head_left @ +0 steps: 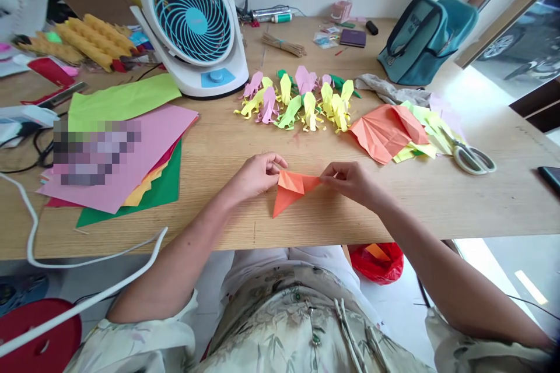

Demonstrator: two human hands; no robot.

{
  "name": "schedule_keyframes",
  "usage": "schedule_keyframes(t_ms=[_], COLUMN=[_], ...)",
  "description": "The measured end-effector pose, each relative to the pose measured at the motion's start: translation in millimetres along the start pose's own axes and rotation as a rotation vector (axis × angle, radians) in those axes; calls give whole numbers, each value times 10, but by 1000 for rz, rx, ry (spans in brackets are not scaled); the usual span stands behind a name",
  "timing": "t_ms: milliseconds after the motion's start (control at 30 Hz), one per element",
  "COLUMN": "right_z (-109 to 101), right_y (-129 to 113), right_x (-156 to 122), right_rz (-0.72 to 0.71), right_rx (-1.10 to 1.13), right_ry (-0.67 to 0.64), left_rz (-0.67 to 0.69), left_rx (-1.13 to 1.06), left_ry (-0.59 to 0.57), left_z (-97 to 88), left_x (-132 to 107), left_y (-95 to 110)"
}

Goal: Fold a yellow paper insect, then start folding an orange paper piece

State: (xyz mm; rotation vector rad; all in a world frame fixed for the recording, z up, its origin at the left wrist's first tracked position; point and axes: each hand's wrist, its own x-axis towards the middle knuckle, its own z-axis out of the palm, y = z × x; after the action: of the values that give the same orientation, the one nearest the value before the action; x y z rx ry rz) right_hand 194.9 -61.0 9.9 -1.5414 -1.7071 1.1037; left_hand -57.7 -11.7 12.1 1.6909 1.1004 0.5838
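Observation:
A folded orange paper (292, 187) lies just above the near edge of the wooden table (332, 221), one pointed flap hanging toward me. My left hand (259, 173) pinches its left upper corner with closed fingers. My right hand (352, 179) pinches its right tip the same way. Behind it sits a cluster of several finished paper figures (297, 102) in pink, yellow and green.
A stack of coloured paper sheets (131, 151) lies at left. A white and blue fan (192, 23) stands behind it. Folded orange and yellow papers (389, 131) and scissors (472, 158) lie at right, a teal bag (420, 38) farther back, and a phone (552, 176) at the right edge.

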Motion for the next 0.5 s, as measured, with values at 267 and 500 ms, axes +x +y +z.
schedule_keyframes(t_ms=[267,500], right_z=[6,20], right_y=[87,78], right_x=[-92,-99], right_rz=[-100,-73], right_rx=[-330,-310], right_ry=[-19,-5], left_rz=[54,39], left_rx=[146,220], left_ry=[24,65], left_z=[114,161], left_x=[-105,-140], left_y=[-29,49])
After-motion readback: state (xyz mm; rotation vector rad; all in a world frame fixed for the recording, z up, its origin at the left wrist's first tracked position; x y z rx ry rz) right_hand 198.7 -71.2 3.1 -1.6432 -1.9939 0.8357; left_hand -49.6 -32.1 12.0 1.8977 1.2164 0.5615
